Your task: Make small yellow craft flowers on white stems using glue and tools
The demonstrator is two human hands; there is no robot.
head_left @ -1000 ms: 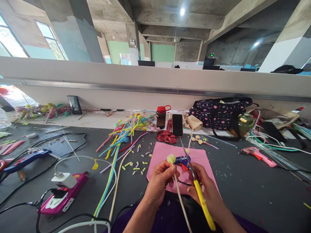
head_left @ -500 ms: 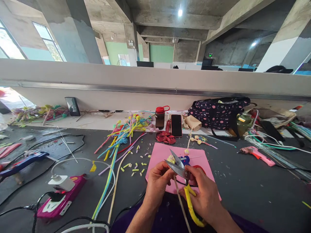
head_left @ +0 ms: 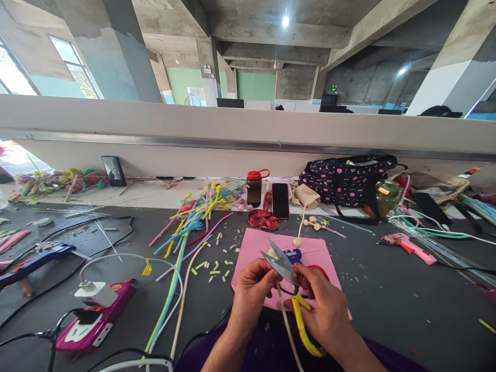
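In the head view, my left hand [head_left: 253, 287] pinches a pale cord [head_left: 285, 318], which hangs down toward my lap. My right hand [head_left: 325, 302] grips yellow-handled scissors [head_left: 296, 306], their blades parted just beside my left fingertips. Beyond my hands, a partly hidden blue tool [head_left: 294, 255] lies on a pink sheet [head_left: 251, 249] on the dark surface [head_left: 387, 299].

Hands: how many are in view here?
2, both at lower centre: the left hand pinches a pale stem; the right hand holds opened yellow-handled scissors. Some fingers are hidden, but no other hands show.
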